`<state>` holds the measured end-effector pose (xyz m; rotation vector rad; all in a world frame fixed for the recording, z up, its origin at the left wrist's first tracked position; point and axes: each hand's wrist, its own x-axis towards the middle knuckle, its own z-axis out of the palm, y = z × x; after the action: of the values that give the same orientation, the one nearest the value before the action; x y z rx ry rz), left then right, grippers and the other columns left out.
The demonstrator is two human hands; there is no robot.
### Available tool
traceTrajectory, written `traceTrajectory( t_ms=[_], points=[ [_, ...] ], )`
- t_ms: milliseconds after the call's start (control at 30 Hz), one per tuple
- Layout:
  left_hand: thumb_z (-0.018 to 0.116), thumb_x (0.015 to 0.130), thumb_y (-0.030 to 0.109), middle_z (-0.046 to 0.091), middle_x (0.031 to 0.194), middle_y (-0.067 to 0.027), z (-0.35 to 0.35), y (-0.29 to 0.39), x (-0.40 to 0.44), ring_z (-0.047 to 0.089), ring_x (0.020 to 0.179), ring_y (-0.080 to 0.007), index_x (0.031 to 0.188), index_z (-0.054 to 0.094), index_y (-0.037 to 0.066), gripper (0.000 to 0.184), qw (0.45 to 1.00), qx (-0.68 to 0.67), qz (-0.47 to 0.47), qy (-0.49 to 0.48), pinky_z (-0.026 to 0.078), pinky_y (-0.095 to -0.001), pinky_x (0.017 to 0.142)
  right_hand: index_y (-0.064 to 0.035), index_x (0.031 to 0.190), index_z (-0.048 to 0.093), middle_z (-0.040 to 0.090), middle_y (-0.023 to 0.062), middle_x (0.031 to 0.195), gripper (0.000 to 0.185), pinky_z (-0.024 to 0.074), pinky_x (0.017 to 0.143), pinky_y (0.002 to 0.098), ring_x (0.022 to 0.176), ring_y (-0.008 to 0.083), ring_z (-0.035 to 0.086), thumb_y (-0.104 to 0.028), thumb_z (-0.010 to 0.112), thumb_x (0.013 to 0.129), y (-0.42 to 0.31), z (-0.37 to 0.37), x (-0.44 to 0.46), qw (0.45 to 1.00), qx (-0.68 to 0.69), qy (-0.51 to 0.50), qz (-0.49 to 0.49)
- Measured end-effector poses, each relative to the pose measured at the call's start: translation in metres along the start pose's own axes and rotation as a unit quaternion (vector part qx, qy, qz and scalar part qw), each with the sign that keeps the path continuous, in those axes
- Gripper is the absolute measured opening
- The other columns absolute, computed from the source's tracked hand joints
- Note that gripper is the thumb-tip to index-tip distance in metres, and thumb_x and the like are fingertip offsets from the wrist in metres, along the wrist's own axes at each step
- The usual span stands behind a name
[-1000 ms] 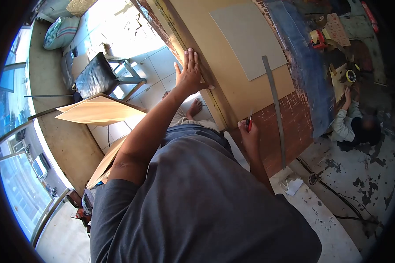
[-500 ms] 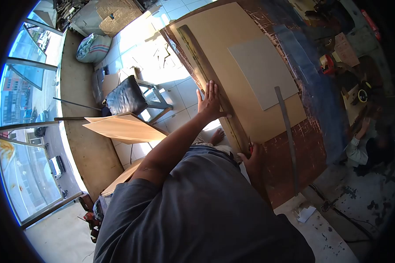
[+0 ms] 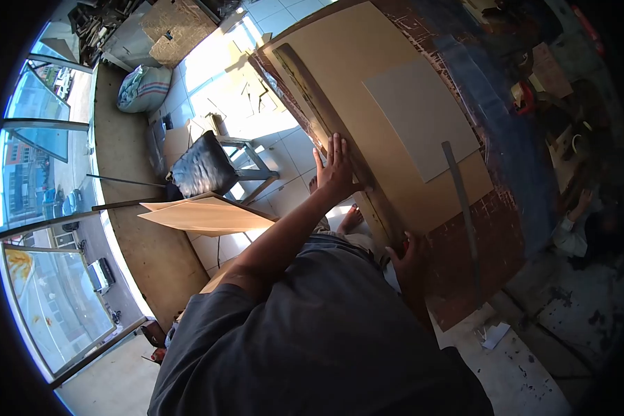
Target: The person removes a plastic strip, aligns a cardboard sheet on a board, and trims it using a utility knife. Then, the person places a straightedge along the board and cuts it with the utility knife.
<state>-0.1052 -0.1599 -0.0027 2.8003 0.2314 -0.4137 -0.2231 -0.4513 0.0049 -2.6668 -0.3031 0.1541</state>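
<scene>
Pressing a long, scuffed straight bar [image 3: 315,100] onto smooth tan cardboard [image 3: 340,55] with the left hand [image 3: 337,177] spread open, clasping a small red tool [image 3: 406,245] in the right hand [image 3: 410,262] near its end, and risking a skewed bar from uneven palm pressure, above the scratched, reddish-brown surface [image 3: 499,243]

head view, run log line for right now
left hand: spread on long bar | right hand: around small red tool near bar's end | grey sheet: on tan board

Long straight bar [image 3: 311,93] (dark-streaked), flat along one edge of a tan sheet [image 3: 340,62], small red tool [image 3: 406,244], mostly hidden.
</scene>
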Motion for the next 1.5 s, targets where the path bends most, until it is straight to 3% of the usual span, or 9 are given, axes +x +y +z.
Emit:
traceTrajectory(
  t_ms=[133, 333, 400, 633, 700, 933, 1200, 1300, 1500],
  points=[
    [0.08, 0.06, 0.077, 0.008, 0.169, -0.0264, -0.013, -0.021, 0.017, 0.005, 0.159, -0.0369, 0.158, 0.013, -0.01, 0.147, 1.0, -0.01, 0.005, 0.017, 0.009, -0.0717, 0.119, -0.004, 0.129, 0.058, 0.057, 0.0194, 0.117, 0.055, 0.0501, 0.091, 0.0476, 0.111, 0.0384, 0.059, -0.032, 0.079, 0.087, -0.027, -0.004, 0.024, 0.998, 0.031, -0.015, 0.048],
    [0.082, 0.061, 0.075, 0.004, 0.166, -0.034, -0.016, -0.069, 0.058, 0.001, 0.157, -0.0454, 0.157, 0.013, -0.013, 0.147, 0.993, -0.086, 0.061, 0.061, 0.004, -0.0752, 0.116, -0.0012, 0.119, 0.062, 0.058, 0.0197, 0.114, 0.042, 0.0506, 0.088, 0.0445, 0.105, 0.0385, 0.061, -0.029, 0.076, 0.091, -0.06, 0.016, 0.069, 0.987, 0.128, 0.005, 0.093],
    [0.082, 0.062, 0.074, 0.004, 0.166, -0.0345, -0.028, -0.073, 0.066, 0.002, 0.157, -0.0451, 0.157, 0.013, -0.013, 0.146, 0.999, -0.023, 0.028, 0.027, 0.005, -0.0755, 0.116, -0.0032, 0.12, 0.061, 0.061, 0.0201, 0.112, 0.048, 0.052, 0.082, 0.0497, 0.1, 0.0423, 0.064, -0.04, 0.074, 0.092, -0.068, 0.023, 0.084, 0.987, 0.117, 0.016, 0.105],
    [0.081, 0.065, 0.072, -0.001, 0.166, -0.0343, -0.036, -0.085, 0.084, 0.002, 0.157, -0.0445, 0.157, 0.009, -0.013, 0.145, 0.998, -0.043, 0.034, 0.031, 0.009, -0.0721, 0.118, -0.0031, 0.109, 0.061, 0.063, 0.0183, 0.103, 0.045, 0.0506, 0.077, 0.0491, 0.097, 0.0415, 0.064, -0.043, 0.073, 0.092, -0.08, 0.048, 0.12, 0.981, 0.098, 0.017, 0.166],
    [0.081, 0.065, 0.072, -0.002, 0.166, -0.0341, -0.036, -0.086, 0.086, 0.001, 0.157, -0.0443, 0.157, 0.009, -0.013, 0.145, 0.998, -0.036, 0.034, 0.028, 0.009, -0.0709, 0.119, 0.0002, 0.1, 0.061, 0.062, 0.0168, 0.095, 0.036, 0.0495, 0.077, 0.0442, 0.088, 0.0362, 0.064, -0.031, 0.077, 0.09, -0.087, 0.047, 0.127, 0.979, 0.09, 0.014, 0.18],
    [0.078, 0.068, 0.075, -0.001, 0.166, -0.0337, -0.041, -0.087, 0.084, 0.0, 0.157, -0.0456, 0.158, 0.005, -0.012, 0.144, 0.999, -0.033, 0.043, 0.006, 0.013, -0.0698, 0.119, -0.0025, 0.096, 0.063, 0.065, 0.0165, 0.093, 0.036, 0.0504, 0.077, 0.0462, 0.088, 0.0389, 0.065, -0.03, 0.083, 0.083, -0.087, 0.048, 0.131, 0.972, 0.131, 0.026, 0.192],
    [0.08, 0.069, 0.071, -0.005, 0.167, -0.0309, -0.039, -0.092, 0.086, -0.002, 0.157, -0.0426, 0.159, 0.001, -0.01, 0.145, 0.999, -0.028, 0.047, -0.006, 0.011, -0.0675, 0.121, -0.0001, 0.091, 0.065, 0.067, 0.0136, 0.085, 0.027, 0.0519, 0.075, 0.0397, 0.08, 0.0284, 0.067, -0.015, 0.084, 0.081, -0.089, 0.044, 0.137, 0.914, 0.3, 0.049, 0.269],
    [0.08, 0.069, 0.07, -0.004, 0.168, -0.0298, -0.04, -0.092, 0.085, -0.003, 0.158, -0.0416, 0.159, 0.0, -0.009, 0.144, 0.999, -0.029, 0.044, -0.014, 0.01, -0.0666, 0.121, 0.0007, 0.091, 0.064, 0.067, 0.0141, 0.086, 0.027, 0.0523, 0.076, 0.0392, 0.08, 0.0285, 0.067, -0.015, 0.084, 0.081, -0.092, 0.039, 0.139, 0.942, 0.216, 0.014, 0.256],
    [0.082, 0.068, 0.068, -0.003, 0.169, -0.0273, -0.036, -0.091, 0.082, -0.003, 0.158, -0.0397, 0.16, 0.001, -0.007, 0.143, 0.997, -0.066, 0.043, 0.021, 0.009, -0.0663, 0.122, 0.0007, 0.091, 0.064, 0.068, 0.0147, 0.087, 0.028, 0.0524, 0.076, 0.0396, 0.08, 0.029, 0.067, -0.017, 0.083, 0.082, -0.085, 0.047, 0.138, 0.941, 0.211, 0.017, 0.265]
  ],
)
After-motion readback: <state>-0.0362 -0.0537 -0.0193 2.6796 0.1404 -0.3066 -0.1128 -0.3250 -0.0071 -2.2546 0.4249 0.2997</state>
